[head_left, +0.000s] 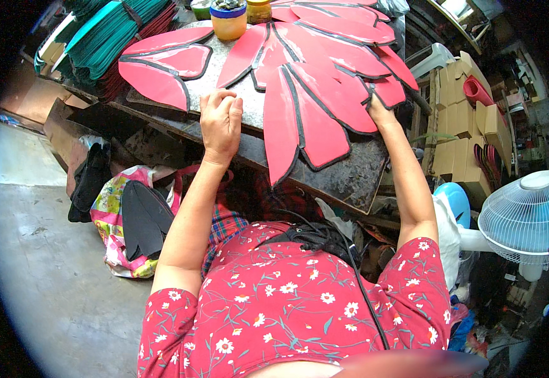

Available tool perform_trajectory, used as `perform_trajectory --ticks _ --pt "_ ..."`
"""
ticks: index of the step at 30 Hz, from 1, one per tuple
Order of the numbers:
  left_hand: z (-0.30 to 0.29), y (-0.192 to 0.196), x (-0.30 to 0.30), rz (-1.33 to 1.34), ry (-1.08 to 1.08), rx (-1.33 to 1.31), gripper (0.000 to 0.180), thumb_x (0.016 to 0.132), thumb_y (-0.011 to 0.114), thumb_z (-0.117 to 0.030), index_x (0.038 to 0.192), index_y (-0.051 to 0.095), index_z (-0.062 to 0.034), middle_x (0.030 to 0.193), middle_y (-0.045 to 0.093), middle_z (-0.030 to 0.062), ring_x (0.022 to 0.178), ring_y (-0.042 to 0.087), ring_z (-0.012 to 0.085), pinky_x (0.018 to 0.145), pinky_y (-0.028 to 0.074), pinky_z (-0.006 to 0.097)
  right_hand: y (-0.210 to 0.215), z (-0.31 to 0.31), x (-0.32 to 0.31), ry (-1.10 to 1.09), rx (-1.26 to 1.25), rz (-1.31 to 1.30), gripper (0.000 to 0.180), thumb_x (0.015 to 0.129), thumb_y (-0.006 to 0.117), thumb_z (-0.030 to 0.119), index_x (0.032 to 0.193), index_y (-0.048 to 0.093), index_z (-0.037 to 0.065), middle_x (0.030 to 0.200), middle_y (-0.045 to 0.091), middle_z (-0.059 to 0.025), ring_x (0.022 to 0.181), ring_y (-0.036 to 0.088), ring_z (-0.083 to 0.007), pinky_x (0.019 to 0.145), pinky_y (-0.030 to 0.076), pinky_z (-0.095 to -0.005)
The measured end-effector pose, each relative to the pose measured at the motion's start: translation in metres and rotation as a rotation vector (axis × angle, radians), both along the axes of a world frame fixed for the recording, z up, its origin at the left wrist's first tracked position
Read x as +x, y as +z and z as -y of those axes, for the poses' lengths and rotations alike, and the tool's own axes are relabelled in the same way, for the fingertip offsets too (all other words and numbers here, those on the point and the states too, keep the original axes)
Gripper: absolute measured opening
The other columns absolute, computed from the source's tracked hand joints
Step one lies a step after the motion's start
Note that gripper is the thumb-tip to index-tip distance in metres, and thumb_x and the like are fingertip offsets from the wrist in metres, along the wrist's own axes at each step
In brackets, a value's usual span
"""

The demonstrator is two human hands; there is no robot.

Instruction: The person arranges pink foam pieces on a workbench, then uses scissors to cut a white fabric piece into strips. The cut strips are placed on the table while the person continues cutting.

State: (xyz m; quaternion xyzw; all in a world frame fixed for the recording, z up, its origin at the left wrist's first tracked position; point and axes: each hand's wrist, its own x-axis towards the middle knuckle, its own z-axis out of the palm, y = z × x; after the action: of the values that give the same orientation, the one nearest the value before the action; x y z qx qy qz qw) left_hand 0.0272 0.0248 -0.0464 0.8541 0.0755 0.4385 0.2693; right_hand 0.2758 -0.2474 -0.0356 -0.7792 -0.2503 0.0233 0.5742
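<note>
Several red petal-shaped foam pieces with dark edges lie fanned over a worn worktable. My left hand rests on the grey table surface beside the pieces, fingers curled loosely, nothing visibly in it. My right hand reaches under the right edge of the red pieces and grips one of them; its fingers are partly hidden. Three more red pieces lie apart to the left.
Orange and yellow jars stand at the table's far edge. Stacked green and red sheets lie far left. A bag with black pieces sits on the floor. A white fan and cardboard boxes stand right.
</note>
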Motion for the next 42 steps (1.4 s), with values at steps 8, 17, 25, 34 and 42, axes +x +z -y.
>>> perform_trajectory --ticks 8,17,25,34,42 --pt "0.001 0.005 0.000 0.008 -0.020 -0.001 0.023 0.094 0.060 -0.024 0.089 0.064 -0.0024 0.102 0.062 0.0132 0.096 0.052 0.0320 0.087 0.042 0.043 0.057 0.006 0.072 0.237 -0.498 -0.346 0.036 0.091 0.056 0.042 0.110 0.068 0.013 0.095 0.067 -0.0097 0.081 0.062 -0.0239 0.069 0.047 -0.0340" --pt "0.113 0.080 0.046 0.043 -0.488 0.421 0.053 0.070 0.082 -0.034 0.121 0.066 -0.0288 0.155 0.031 0.0177 0.142 0.030 0.0428 0.114 0.030 0.056 0.106 -0.026 0.093 0.327 -0.674 -0.124 0.032 0.091 0.057 0.038 0.103 0.069 0.011 0.083 0.067 -0.0085 0.068 0.062 -0.0216 0.059 0.047 -0.0328" --pt "0.126 0.088 0.141 -0.178 -0.120 0.352 0.057 0.080 0.073 -0.036 0.133 0.058 -0.0226 0.154 0.033 0.0194 0.137 0.038 0.0437 0.109 0.031 0.062 0.121 -0.025 0.094 0.400 -0.708 0.218 0.025 0.093 0.057 0.029 0.098 0.068 0.007 0.075 0.066 -0.0067 0.059 0.060 -0.0185 0.050 0.048 -0.0326" --pt "0.084 0.098 0.149 0.038 -0.026 0.371 0.060 0.082 0.069 -0.034 0.137 0.055 -0.0179 0.141 0.051 0.0069 0.133 0.043 0.0339 0.102 0.035 0.060 0.072 0.014 0.094 0.211 -1.017 0.262 0.034 0.094 0.057 0.035 0.099 0.071 0.005 0.083 0.069 -0.0223 0.079 0.068 -0.0354 0.067 0.053 -0.0443" --pt "0.060 0.100 0.136 0.042 -0.074 0.353 0.072 0.085 0.070 -0.039 0.148 0.043 -0.0172 0.141 0.051 0.0172 0.133 0.045 0.0363 0.108 0.036 0.048 -0.002 -0.006 0.013 -0.050 -0.983 0.668 0.055 0.091 0.057 0.050 0.110 0.066 -0.001 0.113 0.061 -0.0237 0.109 0.058 -0.0407 0.093 0.048 -0.0492"
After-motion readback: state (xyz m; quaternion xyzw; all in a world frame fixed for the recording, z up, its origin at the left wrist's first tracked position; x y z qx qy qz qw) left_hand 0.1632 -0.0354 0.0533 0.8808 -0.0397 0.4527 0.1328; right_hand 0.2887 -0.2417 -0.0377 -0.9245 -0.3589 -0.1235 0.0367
